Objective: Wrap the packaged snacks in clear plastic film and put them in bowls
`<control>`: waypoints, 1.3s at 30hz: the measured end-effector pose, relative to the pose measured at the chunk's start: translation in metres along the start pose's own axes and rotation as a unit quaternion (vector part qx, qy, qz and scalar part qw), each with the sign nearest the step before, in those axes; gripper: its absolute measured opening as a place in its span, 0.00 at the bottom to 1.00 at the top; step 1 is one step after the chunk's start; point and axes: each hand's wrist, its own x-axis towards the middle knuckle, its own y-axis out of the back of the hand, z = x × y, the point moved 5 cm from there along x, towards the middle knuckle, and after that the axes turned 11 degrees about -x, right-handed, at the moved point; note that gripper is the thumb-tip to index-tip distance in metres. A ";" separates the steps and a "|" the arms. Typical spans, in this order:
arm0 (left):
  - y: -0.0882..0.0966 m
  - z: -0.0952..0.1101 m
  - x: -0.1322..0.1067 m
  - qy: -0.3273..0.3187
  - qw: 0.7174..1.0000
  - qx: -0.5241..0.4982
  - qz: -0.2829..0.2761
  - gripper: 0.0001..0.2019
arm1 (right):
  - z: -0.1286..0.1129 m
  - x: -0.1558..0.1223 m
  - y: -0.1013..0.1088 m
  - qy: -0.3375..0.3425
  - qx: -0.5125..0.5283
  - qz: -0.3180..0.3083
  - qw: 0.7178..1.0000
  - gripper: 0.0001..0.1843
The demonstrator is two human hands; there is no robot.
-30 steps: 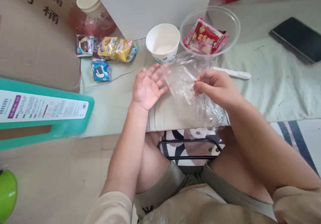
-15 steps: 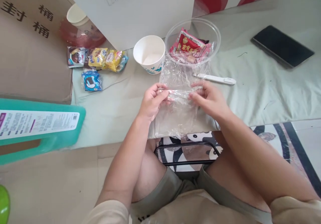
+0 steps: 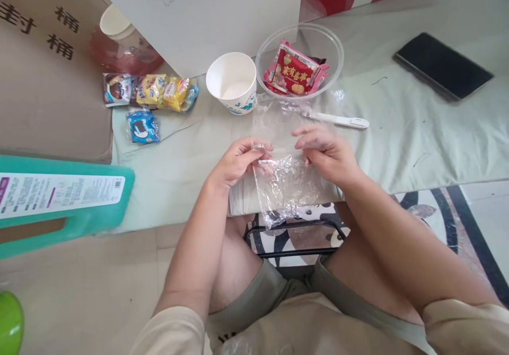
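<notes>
A clear, crinkled plastic bag (image 3: 284, 188) hangs over the front edge of the cloth-covered surface, in front of me. My left hand (image 3: 240, 161) pinches its upper left part between thumb and fingers. At the bag's right side is my right hand (image 3: 330, 153), its fingers parted; whether a fingertip touches the film is hard to see. Just beyond the hands lies a white utility knife (image 3: 342, 121), its left end beside more clear film. Behind it stands a clear round bowl (image 3: 339, 60) with red and pink snack packets (image 3: 296, 71) inside.
A white paper cup (image 3: 233, 87) stands left of the bowl. Farther left lie several small snack packets (image 3: 151, 91) and a blue one (image 3: 143, 127). A black phone (image 3: 443, 67) rests at the right. A teal container (image 3: 115, 206), a cardboard box (image 3: 51, 100) and a white box (image 3: 222, 20) border the surface.
The bag's film has dropped lower over the front edge. My right hand's fingers have spread and come away from the fold they pinched, while the left keeps its pinch.
</notes>
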 end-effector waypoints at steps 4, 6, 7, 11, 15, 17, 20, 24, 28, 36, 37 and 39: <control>0.000 0.004 0.001 -0.050 0.998 0.000 -0.023 0.10 | -0.002 0.000 0.010 0.029 0.009 0.043 0.999 0.05; 0.000 0.009 0.001 -0.084 0.996 0.017 -0.020 0.06 | -0.001 0.000 0.013 0.018 0.016 0.044 0.999 0.04; 0.001 0.011 0.002 -0.101 0.994 0.025 -0.015 0.04 | 0.000 0.000 0.014 0.010 0.017 0.047 0.999 0.04; 0.007 0.017 0.004 -0.140 0.990 0.026 0.017 0.07 | 0.005 0.001 0.014 -0.008 0.007 0.070 0.997 0.09; 0.017 0.018 0.006 -0.190 0.977 0.064 0.075 0.13 | 0.013 0.002 0.010 -0.031 0.016 0.075 0.997 0.09; 0.021 0.018 0.006 -0.218 0.968 0.087 0.092 0.09 | 0.018 0.002 0.008 -0.054 0.035 0.073 0.995 0.11; 0.025 0.018 0.006 -0.235 0.964 0.073 0.099 0.12 | 0.023 0.002 0.001 -0.090 0.059 0.050 0.993 0.34; 0.022 0.017 0.005 -0.224 0.972 -0.022 0.074 0.31 | 0.021 0.004 -0.008 -0.111 0.066 -0.009 0.992 0.47; 0.002 0.004 0.005 -0.081 0.993 -0.083 0.016 0.32 | 0.017 0.008 -0.002 -0.106 0.059 0.042 0.992 0.38; -0.008 0.001 0.004 -0.019 0.993 -0.085 0.074 0.15 | 0.002 0.006 -0.007 -0.166 0.033 -0.045 0.985 0.12; -0.006 0.001 0.004 -0.020 0.995 -0.055 0.075 0.15 | 0.001 0.004 -0.006 -0.178 0.020 -0.044 0.983 0.11; -0.003 0.001 0.003 -0.025 0.997 0.009 0.074 0.15 | 0.000 0.002 -0.004 -0.203 0.028 -0.032 0.978 0.11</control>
